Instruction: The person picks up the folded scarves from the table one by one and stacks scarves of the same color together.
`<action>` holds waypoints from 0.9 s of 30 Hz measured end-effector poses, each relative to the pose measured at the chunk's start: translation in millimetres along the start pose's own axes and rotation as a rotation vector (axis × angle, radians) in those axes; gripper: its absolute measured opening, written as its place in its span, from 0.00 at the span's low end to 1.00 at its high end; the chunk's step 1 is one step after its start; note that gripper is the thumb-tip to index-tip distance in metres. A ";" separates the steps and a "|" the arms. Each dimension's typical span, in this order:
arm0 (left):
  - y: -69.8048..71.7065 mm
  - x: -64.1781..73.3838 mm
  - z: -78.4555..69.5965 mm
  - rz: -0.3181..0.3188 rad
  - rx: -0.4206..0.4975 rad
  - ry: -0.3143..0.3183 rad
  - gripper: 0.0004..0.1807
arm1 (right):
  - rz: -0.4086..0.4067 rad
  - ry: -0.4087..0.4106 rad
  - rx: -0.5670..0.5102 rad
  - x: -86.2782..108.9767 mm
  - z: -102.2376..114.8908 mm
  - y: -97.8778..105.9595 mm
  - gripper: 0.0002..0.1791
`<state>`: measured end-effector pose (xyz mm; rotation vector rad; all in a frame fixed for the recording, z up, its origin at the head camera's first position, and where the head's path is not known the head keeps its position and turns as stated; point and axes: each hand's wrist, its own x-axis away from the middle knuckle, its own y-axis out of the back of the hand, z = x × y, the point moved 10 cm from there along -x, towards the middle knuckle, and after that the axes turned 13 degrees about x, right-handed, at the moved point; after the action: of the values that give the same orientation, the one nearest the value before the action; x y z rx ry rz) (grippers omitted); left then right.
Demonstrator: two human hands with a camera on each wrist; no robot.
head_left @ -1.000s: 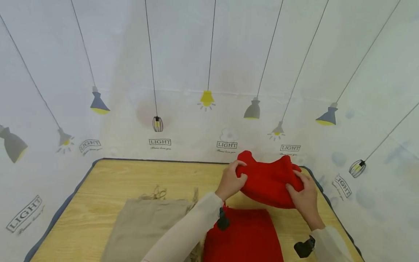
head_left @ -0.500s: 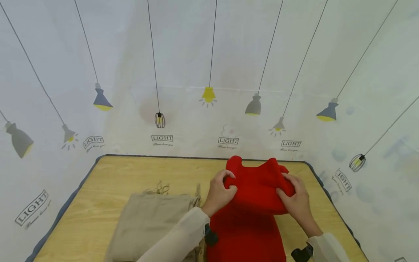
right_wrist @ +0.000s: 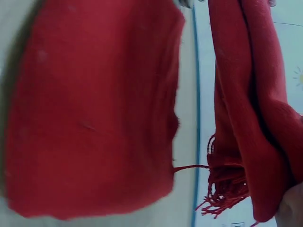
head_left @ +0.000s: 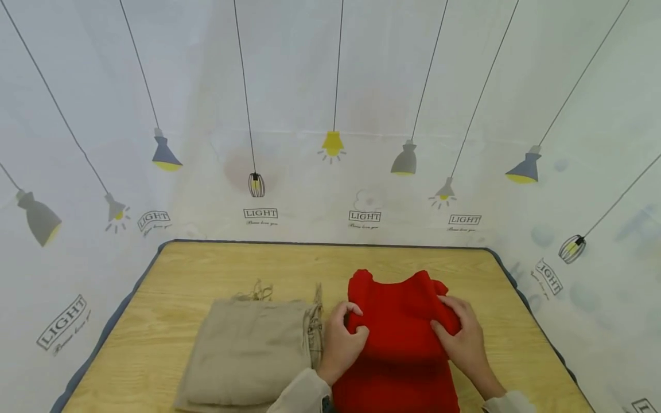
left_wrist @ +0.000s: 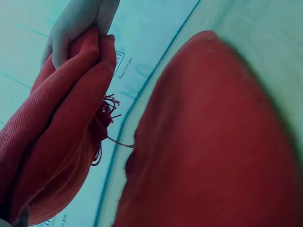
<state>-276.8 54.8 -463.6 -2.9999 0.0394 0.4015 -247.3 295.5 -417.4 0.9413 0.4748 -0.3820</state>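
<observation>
A red scarf (head_left: 397, 321) is folded, its upper part raised between both hands over a flat red layer (head_left: 395, 390) nearer the person. My left hand (head_left: 342, 347) grips the raised fold's left edge, fingers behind and thumb in front. At its right edge, my right hand (head_left: 467, 347) pinches the cloth between thumb and fingers. The wrist views show doubled thick folds and red fringe (right_wrist: 227, 184), with a strand running across to the red layer on the table. To the left lies a folded beige scarf (head_left: 253, 350), its tassels along the back and right side.
The wood-grain table (head_left: 206, 264) has a dark edge along its back and sides. A white wall sheet (head_left: 289, 115) printed with hanging lamps surrounds it. The beige scarf lies close beside the left hand.
Both hands have come down and toward the person, carrying the raised red fold over the layer on the table. The grips stay the same, and the beige scarf shows more fully.
</observation>
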 end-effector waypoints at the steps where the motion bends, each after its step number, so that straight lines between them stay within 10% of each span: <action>1: 2.4 2.5 2.8 -0.021 0.003 0.007 0.13 | -0.004 0.001 -0.002 2.5 -0.3 -2.4 0.27; 16: 29.0 50.0 68.0 -0.170 -0.065 0.224 0.13 | 0.196 -0.276 0.060 59.0 -40.5 -56.4 0.24; 27: 35.7 60.0 100.5 -0.208 -0.112 0.406 0.14 | 0.360 -0.461 0.035 70.8 -72.8 -79.9 0.28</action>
<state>-246.5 30.5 -579.6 -3.0974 -0.2650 -0.2346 -244.9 306.2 -546.2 0.9165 -0.1234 -0.2673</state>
